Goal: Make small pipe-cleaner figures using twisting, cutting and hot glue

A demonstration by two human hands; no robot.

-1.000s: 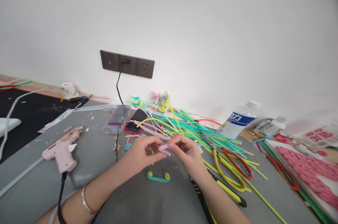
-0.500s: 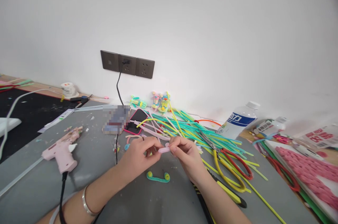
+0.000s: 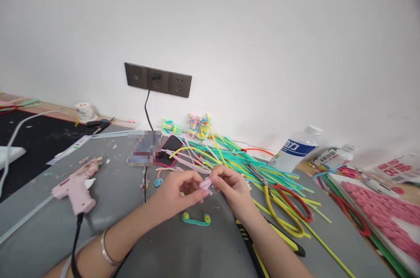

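Between my two hands is a short pink pipe cleaner, bent into a small loop. My left hand pinches it from the left with thumb and forefinger. From the right, the fingertips of my right hand are closed on its other side. Just below on the grey table lies a teal pipe cleaner piece with a yellow coil at each end. Behind my hands spreads a heap of teal, yellow and pink pipe cleaners.
A pink glue gun with a black cord rests at the left. Scissors with red and yellow handles and a yellow-black cutter lie by my right arm. A bottle stands at the back right; small figures lean against the wall.
The pink pipe cleaner has turned from lying nearly flat to a tilted loop. My left hand's fingers have shifted slightly right and down around it; the right hand has barely moved.
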